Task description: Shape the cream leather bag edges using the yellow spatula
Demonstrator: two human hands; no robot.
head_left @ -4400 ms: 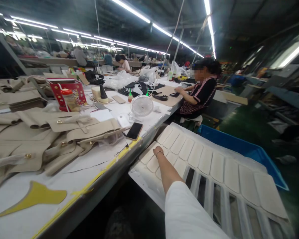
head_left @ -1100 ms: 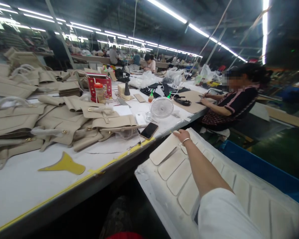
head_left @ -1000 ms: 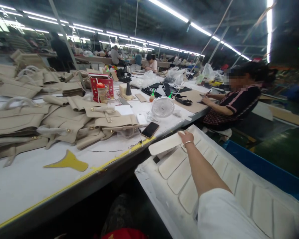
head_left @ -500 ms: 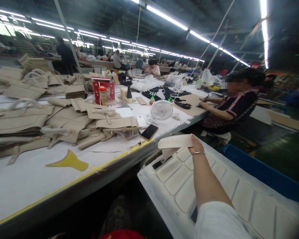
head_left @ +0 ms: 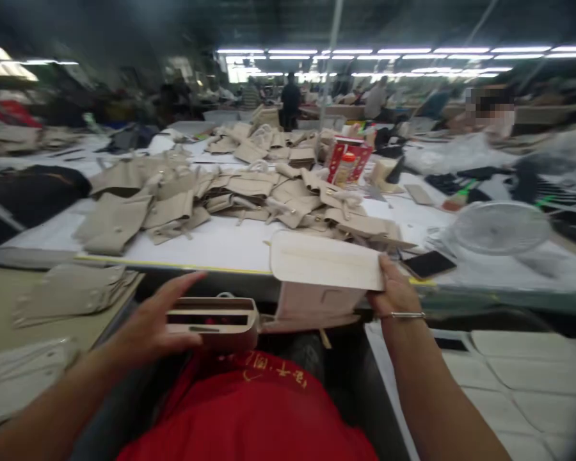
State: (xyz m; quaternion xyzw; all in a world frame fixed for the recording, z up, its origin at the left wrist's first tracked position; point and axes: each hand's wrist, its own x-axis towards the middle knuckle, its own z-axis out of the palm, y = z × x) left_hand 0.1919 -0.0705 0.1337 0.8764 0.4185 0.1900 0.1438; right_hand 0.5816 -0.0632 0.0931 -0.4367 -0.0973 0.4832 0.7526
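Note:
My right hand (head_left: 394,293) grips a flat cream oblong panel (head_left: 324,260) by its right end and holds it level in front of me, above my lap. My left hand (head_left: 151,324) holds a beige bag piece (head_left: 214,317) with a slot opening, fingers spread along its left end. The beige bag piece reaches right under the cream panel. Below both hands is my red shirt (head_left: 249,410). The picture is blurred by motion.
A long white work table (head_left: 221,243) carries a heap of beige bag parts (head_left: 249,189), a red box (head_left: 348,160), a phone (head_left: 427,263) and a small white fan (head_left: 502,225). A rack of cream panels (head_left: 523,378) lies at lower right. Beige pieces (head_left: 70,291) sit at left. Other people work behind.
My view has swung left from the rack to the table. My right hand has carried the cream panel off the rack to my lap. My left hand with the beige piece has come into view.

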